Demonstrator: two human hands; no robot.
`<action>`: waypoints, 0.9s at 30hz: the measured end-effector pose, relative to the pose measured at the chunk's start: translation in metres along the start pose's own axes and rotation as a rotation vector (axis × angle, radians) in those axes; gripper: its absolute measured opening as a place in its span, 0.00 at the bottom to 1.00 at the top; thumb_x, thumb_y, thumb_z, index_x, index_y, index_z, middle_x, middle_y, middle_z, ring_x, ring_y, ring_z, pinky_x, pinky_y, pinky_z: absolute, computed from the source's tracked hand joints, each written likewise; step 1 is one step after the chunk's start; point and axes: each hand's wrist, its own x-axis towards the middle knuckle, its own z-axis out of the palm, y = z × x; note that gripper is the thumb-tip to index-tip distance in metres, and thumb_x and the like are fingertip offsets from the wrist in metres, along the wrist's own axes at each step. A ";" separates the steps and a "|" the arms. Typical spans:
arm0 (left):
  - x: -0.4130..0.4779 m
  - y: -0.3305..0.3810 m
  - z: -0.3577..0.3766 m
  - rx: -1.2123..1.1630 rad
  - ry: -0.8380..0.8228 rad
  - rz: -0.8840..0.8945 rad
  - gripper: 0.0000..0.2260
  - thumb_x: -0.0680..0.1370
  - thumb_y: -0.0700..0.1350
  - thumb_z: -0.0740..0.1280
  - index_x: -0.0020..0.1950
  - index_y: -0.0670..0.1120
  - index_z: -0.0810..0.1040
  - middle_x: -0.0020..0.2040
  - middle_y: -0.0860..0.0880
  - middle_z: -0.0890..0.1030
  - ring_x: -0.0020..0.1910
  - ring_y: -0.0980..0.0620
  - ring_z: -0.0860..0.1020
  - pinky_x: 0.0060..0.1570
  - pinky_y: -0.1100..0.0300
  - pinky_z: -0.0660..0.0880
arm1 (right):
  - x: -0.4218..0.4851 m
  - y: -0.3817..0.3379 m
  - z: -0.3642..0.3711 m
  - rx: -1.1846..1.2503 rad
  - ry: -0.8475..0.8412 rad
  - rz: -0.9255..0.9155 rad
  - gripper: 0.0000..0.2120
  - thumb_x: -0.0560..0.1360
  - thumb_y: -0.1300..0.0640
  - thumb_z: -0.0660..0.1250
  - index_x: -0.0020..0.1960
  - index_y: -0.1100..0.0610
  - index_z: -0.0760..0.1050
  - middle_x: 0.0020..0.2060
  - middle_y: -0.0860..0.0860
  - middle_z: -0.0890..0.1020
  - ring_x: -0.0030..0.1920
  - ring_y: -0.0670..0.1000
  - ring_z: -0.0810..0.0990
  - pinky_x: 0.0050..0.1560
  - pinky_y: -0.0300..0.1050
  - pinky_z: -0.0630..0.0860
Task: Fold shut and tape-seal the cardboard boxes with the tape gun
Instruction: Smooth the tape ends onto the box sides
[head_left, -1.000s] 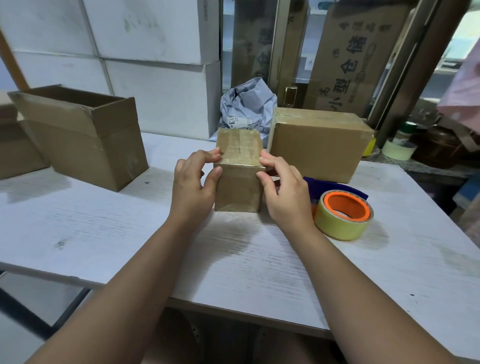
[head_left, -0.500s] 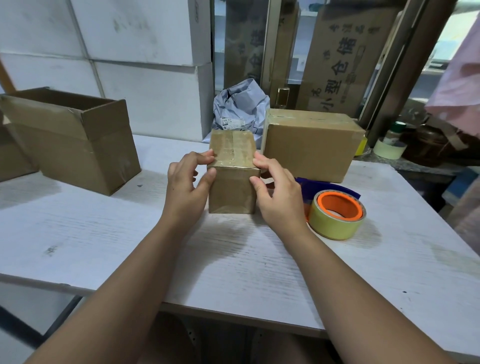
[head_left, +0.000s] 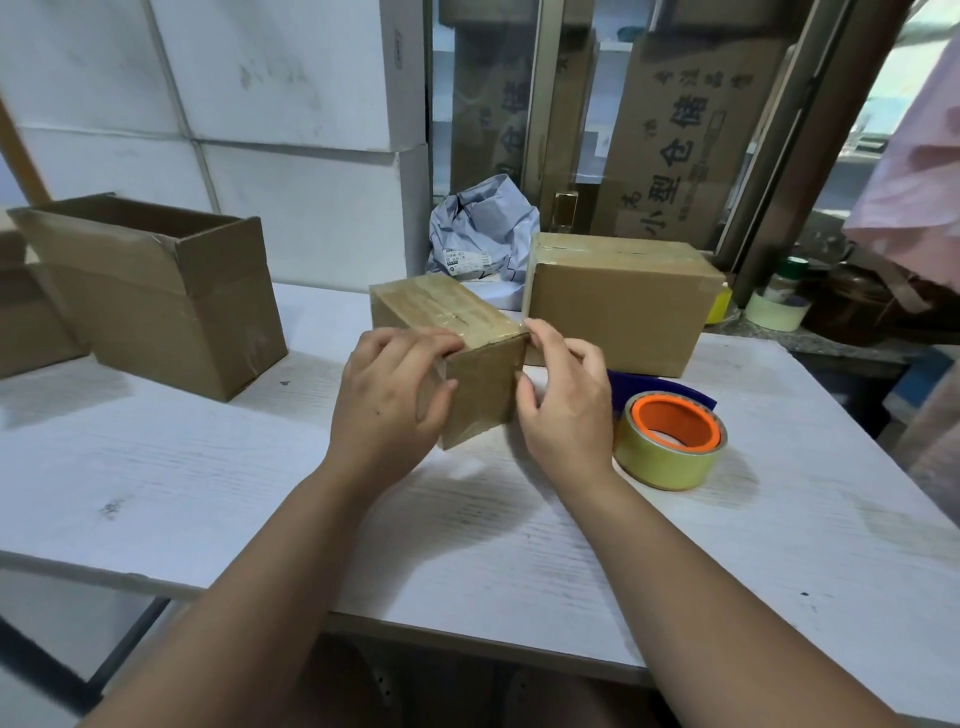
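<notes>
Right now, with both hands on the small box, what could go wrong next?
1. The clear tape by the left hand looks loose on the small box; pressed carelessly, it may crease or stick crooked.
2. The right hand works close to the tape roll and could knock it.

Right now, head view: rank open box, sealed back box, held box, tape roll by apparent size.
Largest first:
Open brown cardboard box, left
sealed brown cardboard box, back
small taped cardboard box, held
yellow tape roll, orange core
</notes>
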 end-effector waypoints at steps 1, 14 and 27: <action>0.001 -0.001 0.000 0.041 -0.011 0.026 0.15 0.73 0.49 0.63 0.59 0.48 0.76 0.57 0.52 0.79 0.55 0.45 0.74 0.60 0.59 0.64 | -0.001 0.000 0.001 -0.029 -0.011 -0.009 0.23 0.69 0.63 0.67 0.64 0.55 0.74 0.52 0.51 0.81 0.57 0.52 0.70 0.55 0.55 0.73; 0.040 -0.001 0.036 0.225 -0.167 -0.056 0.20 0.72 0.39 0.72 0.63 0.41 0.75 0.61 0.44 0.78 0.65 0.40 0.70 0.65 0.56 0.62 | -0.003 0.003 0.004 -0.098 -0.047 0.047 0.21 0.69 0.58 0.63 0.62 0.51 0.76 0.61 0.51 0.75 0.62 0.53 0.65 0.57 0.53 0.65; 0.081 -0.006 0.080 0.246 -0.263 -0.167 0.24 0.79 0.43 0.62 0.74 0.45 0.62 0.74 0.48 0.64 0.75 0.46 0.55 0.73 0.57 0.47 | -0.003 -0.002 0.009 -0.015 -0.024 -0.021 0.13 0.69 0.62 0.63 0.51 0.52 0.80 0.52 0.48 0.78 0.59 0.52 0.69 0.55 0.49 0.68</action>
